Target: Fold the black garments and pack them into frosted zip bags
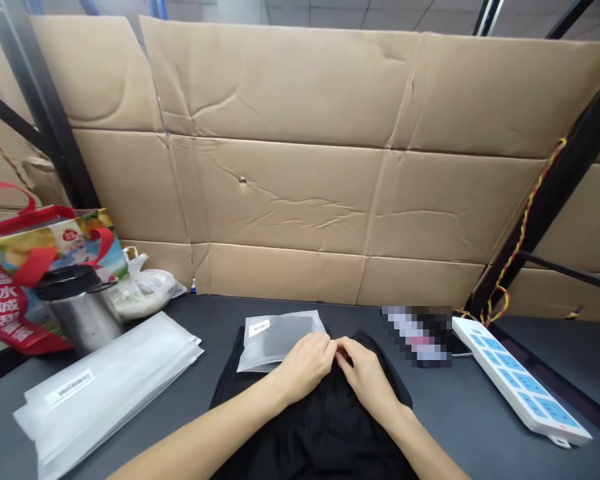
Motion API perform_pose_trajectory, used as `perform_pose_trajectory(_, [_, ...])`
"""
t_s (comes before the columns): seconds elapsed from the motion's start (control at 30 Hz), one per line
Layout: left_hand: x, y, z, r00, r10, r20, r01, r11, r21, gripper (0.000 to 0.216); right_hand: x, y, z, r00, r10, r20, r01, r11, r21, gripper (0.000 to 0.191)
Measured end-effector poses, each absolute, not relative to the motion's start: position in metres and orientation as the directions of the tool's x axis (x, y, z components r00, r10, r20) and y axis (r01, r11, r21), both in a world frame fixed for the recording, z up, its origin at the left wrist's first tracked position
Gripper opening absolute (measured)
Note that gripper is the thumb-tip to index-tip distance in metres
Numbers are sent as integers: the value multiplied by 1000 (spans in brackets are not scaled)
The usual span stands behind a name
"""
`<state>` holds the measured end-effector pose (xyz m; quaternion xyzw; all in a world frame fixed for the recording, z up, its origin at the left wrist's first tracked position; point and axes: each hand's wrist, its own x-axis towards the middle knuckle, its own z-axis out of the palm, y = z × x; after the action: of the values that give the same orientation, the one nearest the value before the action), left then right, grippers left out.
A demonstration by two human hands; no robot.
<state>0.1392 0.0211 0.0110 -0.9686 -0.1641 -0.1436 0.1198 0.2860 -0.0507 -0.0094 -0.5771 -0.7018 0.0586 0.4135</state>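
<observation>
A black cloth garment [325, 433] lies spread on the dark table in front of me. My left hand [307, 363] is closed at the garment's upper middle, its fingertips pinched together. Right beside it, my right hand [363, 370] pinches too, and the two hands' fingertips meet. Both seem to grip the edge of the black cloth, though the exact spot is hidden by the fingers. A frosted plastic bag [275, 340] with a small barcode label rests on the garment, just behind my left hand and partly covered by it.
At left lies a stack of frosted bags [115, 380], with a steel tumbler [83, 320], a red shopping bag [25, 287] and a tied plastic bag [147, 290] behind. A white power strip [520, 383] sits at right, near a blurred-out object [420, 337]. A cardboard wall [290, 187] closes the back.
</observation>
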Motion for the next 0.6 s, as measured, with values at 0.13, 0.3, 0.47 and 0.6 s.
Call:
perform_pose_trajectory(0.13, [123,18,10,906,265,329,354,-902,-248,23,288,-55,-5,-6,859,512,793,316,-520,18])
perform_pose_trajectory(0.3, [54,26,7,895,293,338,399,-863,-309,27,292,-57,-4,0,870,492,822,280,-496,17])
perform_pose_trajectory(0.47, [-14,34,1,835,369,408,521,-770,-369,31,289,-56,-4,-12,881,473,825,276,-492,18])
perform_pose_trajectory(0.6, [-14,25,8,821,430,376,548,-780,-304,26,290,-55,-7,-20,873,487,833,283,-475,18])
